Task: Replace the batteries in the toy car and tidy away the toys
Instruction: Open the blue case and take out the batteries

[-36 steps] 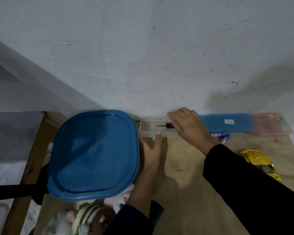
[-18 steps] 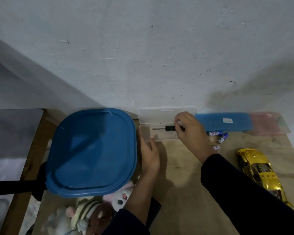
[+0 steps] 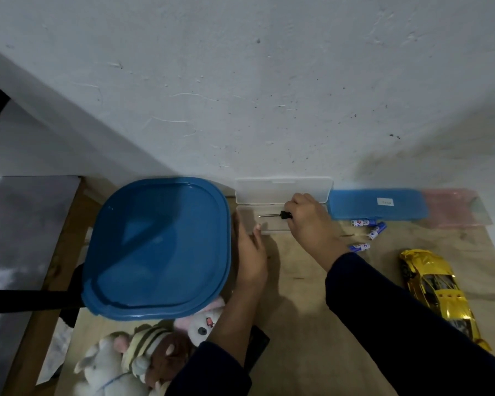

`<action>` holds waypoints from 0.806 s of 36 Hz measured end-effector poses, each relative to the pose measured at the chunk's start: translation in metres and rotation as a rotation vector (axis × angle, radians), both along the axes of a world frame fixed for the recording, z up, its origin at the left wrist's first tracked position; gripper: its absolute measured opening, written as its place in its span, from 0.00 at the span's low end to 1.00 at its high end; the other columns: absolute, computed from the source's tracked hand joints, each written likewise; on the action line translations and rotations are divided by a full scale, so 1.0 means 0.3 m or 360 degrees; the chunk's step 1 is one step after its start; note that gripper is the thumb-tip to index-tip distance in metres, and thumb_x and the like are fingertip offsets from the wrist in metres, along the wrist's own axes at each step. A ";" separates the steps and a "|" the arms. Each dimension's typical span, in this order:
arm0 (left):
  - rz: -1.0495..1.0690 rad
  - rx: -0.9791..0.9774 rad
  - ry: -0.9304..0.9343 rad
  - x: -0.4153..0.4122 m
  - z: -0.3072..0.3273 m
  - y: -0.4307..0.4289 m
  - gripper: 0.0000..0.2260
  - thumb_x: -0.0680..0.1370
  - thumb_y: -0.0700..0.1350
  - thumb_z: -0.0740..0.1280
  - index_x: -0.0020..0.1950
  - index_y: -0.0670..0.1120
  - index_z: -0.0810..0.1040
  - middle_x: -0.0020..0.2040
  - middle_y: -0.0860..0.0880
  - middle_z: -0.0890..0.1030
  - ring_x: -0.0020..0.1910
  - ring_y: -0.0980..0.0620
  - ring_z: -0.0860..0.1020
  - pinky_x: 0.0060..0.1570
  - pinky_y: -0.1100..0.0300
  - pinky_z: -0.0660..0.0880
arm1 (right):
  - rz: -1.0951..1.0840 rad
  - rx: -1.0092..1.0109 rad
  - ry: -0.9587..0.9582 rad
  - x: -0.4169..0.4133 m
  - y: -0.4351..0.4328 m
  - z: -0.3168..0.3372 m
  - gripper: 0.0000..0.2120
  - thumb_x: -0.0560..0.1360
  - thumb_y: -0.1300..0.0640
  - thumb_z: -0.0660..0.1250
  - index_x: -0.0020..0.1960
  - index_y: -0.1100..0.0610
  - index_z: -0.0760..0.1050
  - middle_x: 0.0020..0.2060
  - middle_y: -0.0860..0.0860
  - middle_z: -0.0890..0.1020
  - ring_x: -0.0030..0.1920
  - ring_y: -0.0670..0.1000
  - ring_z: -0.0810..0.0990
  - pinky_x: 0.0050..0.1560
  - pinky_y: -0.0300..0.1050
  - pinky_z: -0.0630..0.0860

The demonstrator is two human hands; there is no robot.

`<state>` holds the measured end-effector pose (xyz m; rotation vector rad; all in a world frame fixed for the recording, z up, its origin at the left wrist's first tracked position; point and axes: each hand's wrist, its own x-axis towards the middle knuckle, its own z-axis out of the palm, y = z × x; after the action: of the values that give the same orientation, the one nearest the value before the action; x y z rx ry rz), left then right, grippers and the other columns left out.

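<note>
Head view.

Checker: Largest lots first?

Clerk: Wooden table (image 3: 312, 324), set against white wall. Blue lid (image 3: 157, 250), flat on table's left part. Yellow toy car (image 3: 437, 292), right side of table, well apart from both hands. Plush toys (image 3: 143, 350), heaped at near edge, just below blue lid.

Checker: Cases?

Clerk: Blue case (image 3: 375, 208), flat along wall. Pink case (image 3: 452, 208), just right of it, blurred. Clear case (image 3: 269, 192), left of blue case, open, lid upright against wall.

Checker: Hands?

Clerk: Right hand (image 3: 309, 221), fingers curled round black handle of screwdriver (image 3: 272, 215), shaft pointing left over clear case's tray. Left hand (image 3: 250, 258), fingers straight, gripping nothing, one fingertip touching tray's front edge, beside blue lid.

Checker: Smallest?

Clerk: Three batteries (image 3: 360, 222), loose on table, in front of blue case, right of right hand.
</note>
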<state>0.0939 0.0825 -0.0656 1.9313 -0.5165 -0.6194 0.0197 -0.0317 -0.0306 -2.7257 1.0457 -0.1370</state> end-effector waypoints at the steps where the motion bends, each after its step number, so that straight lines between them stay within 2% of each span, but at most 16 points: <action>1: 0.0003 0.0002 0.0002 0.000 0.004 0.000 0.25 0.82 0.48 0.56 0.77 0.47 0.53 0.77 0.49 0.57 0.76 0.52 0.54 0.75 0.49 0.54 | -0.0013 0.0008 0.0054 0.003 0.001 0.002 0.10 0.69 0.68 0.69 0.51 0.63 0.78 0.47 0.57 0.77 0.50 0.58 0.75 0.47 0.52 0.76; 3: 0.0009 0.0021 -0.0009 -0.002 0.006 -0.002 0.25 0.82 0.49 0.56 0.77 0.48 0.52 0.77 0.49 0.57 0.76 0.52 0.55 0.75 0.49 0.54 | -0.0012 0.0011 0.0119 0.001 0.004 0.007 0.11 0.71 0.66 0.67 0.54 0.61 0.76 0.50 0.56 0.77 0.52 0.56 0.74 0.50 0.52 0.75; 11: 0.0016 0.0113 -0.0033 0.002 -0.022 -0.001 0.26 0.81 0.55 0.55 0.77 0.53 0.51 0.77 0.50 0.56 0.76 0.51 0.55 0.73 0.44 0.57 | 0.0010 0.0032 0.0365 0.012 -0.007 0.023 0.11 0.74 0.65 0.65 0.56 0.59 0.76 0.53 0.54 0.75 0.56 0.54 0.73 0.48 0.48 0.73; 14: 0.0005 0.0125 0.0010 -0.004 -0.004 -0.003 0.25 0.82 0.51 0.55 0.77 0.51 0.51 0.77 0.50 0.57 0.76 0.52 0.56 0.74 0.45 0.57 | 0.0032 0.0064 0.0368 0.009 -0.009 0.023 0.13 0.75 0.66 0.64 0.59 0.60 0.74 0.55 0.54 0.74 0.57 0.55 0.71 0.51 0.48 0.72; 18: -0.0054 0.0183 -0.0038 -0.010 0.033 -0.010 0.25 0.83 0.50 0.53 0.78 0.49 0.49 0.76 0.48 0.59 0.75 0.50 0.59 0.73 0.46 0.58 | -0.0058 0.0187 0.0100 -0.029 -0.010 0.041 0.13 0.77 0.64 0.61 0.61 0.60 0.72 0.58 0.56 0.72 0.58 0.56 0.69 0.57 0.50 0.71; 21: -0.0034 0.0279 -0.0064 -0.013 0.057 -0.022 0.24 0.83 0.47 0.53 0.77 0.46 0.51 0.76 0.45 0.60 0.74 0.46 0.61 0.72 0.46 0.60 | -0.0129 0.0239 -0.0157 -0.076 -0.011 0.084 0.11 0.78 0.61 0.60 0.60 0.63 0.72 0.57 0.58 0.72 0.56 0.58 0.69 0.53 0.51 0.71; 23: -0.0002 0.0337 -0.0097 -0.019 0.076 -0.032 0.24 0.83 0.46 0.54 0.77 0.46 0.52 0.75 0.43 0.62 0.72 0.43 0.64 0.70 0.44 0.64 | -0.0142 0.0270 -0.0315 -0.117 -0.014 0.117 0.10 0.78 0.61 0.61 0.57 0.64 0.73 0.55 0.59 0.73 0.53 0.59 0.72 0.50 0.52 0.72; 25: 0.0022 0.0391 -0.0153 -0.027 0.095 -0.043 0.24 0.82 0.43 0.56 0.77 0.43 0.54 0.75 0.42 0.61 0.72 0.41 0.64 0.69 0.44 0.64 | -0.0181 0.0369 -0.0494 -0.170 -0.018 0.157 0.09 0.77 0.61 0.62 0.56 0.64 0.73 0.53 0.58 0.73 0.49 0.57 0.75 0.50 0.51 0.73; 27: 0.0030 0.0464 -0.0212 -0.045 0.125 -0.057 0.25 0.81 0.41 0.58 0.77 0.40 0.53 0.76 0.41 0.58 0.73 0.40 0.61 0.71 0.45 0.62 | -0.0247 0.0474 -0.0702 -0.238 -0.028 0.198 0.08 0.76 0.63 0.64 0.54 0.64 0.75 0.49 0.56 0.74 0.47 0.54 0.75 0.50 0.47 0.74; 29: 0.0020 0.0513 -0.0350 -0.080 0.162 -0.073 0.28 0.80 0.39 0.60 0.76 0.38 0.52 0.76 0.39 0.56 0.74 0.39 0.58 0.72 0.46 0.60 | -0.0347 0.0535 -0.0855 -0.318 -0.043 0.237 0.08 0.75 0.65 0.66 0.53 0.64 0.76 0.46 0.54 0.73 0.45 0.50 0.74 0.49 0.32 0.71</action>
<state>0.0699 0.0604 -0.0171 2.3230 -0.5675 -0.5076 -0.0759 -0.0445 0.0403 -2.0958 1.0751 -0.6274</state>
